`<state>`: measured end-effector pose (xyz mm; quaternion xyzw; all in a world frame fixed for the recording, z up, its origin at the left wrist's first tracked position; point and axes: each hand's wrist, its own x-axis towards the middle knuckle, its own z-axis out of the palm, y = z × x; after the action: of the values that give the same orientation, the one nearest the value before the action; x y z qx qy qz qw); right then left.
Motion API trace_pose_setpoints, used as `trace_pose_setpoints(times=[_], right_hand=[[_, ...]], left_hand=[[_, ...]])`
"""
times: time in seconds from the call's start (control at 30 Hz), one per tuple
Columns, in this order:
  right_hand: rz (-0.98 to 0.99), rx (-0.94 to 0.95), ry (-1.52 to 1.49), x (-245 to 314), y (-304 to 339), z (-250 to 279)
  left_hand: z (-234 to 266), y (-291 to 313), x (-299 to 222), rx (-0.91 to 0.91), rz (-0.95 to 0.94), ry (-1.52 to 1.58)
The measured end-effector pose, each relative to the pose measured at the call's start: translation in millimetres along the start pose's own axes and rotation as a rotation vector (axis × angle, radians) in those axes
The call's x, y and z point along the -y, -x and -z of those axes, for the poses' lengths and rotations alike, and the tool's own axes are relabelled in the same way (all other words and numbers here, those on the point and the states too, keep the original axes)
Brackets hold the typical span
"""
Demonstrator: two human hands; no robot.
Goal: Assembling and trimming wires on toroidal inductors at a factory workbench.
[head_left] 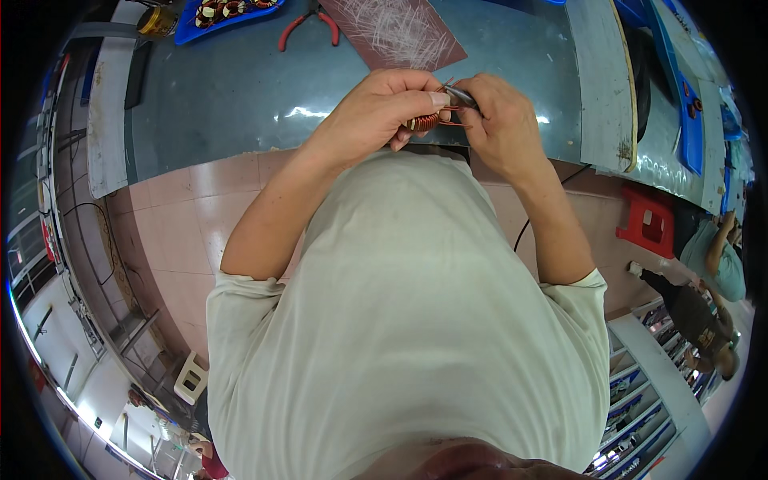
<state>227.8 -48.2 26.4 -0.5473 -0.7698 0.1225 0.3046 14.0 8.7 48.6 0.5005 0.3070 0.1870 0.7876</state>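
Note:
My left hand [388, 108] is closed on a coil [424, 122] wound with copper wire, pinched between thumb and fingers over the table's near edge. Copper wire ends stick out from the coil toward the right. My right hand [504, 120] is closed round a tapered grey metal tool [461, 96], its tip beside the wire ends. Most of this tool is hidden in the palm, so its exact kind does not show. Both hands nearly meet in front of my body.
On the grey table [224, 96] lie red-handled pliers [310, 28] and a brown board [376, 50] strewn with clear thin strips. A blue tray [228, 18] holds several coils, with a yellowish jar [157, 22] beside it. Red stool [646, 222] and other people stand right.

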Motion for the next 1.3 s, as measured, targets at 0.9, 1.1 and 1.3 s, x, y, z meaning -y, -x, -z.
trace_pose_setpoints(times=[0.9, 1.1, 1.3], right_hand=[[-0.219, -0.081, -0.114, -1.4, 0.8, 18.7], [-0.082, 0.034, 0.067, 5.2, 4.9, 16.5], [-0.061, 0.103, 0.114, 8.9, 5.5, 12.6]], left_hand=[[-1.4, 8.2, 19.8, -0.305, -0.185, -0.474], [-6.5, 8.8, 23.1, -0.262, -0.118, -0.374], [-6.1, 7.6, 30.6, -0.249, -0.094, -0.367]])
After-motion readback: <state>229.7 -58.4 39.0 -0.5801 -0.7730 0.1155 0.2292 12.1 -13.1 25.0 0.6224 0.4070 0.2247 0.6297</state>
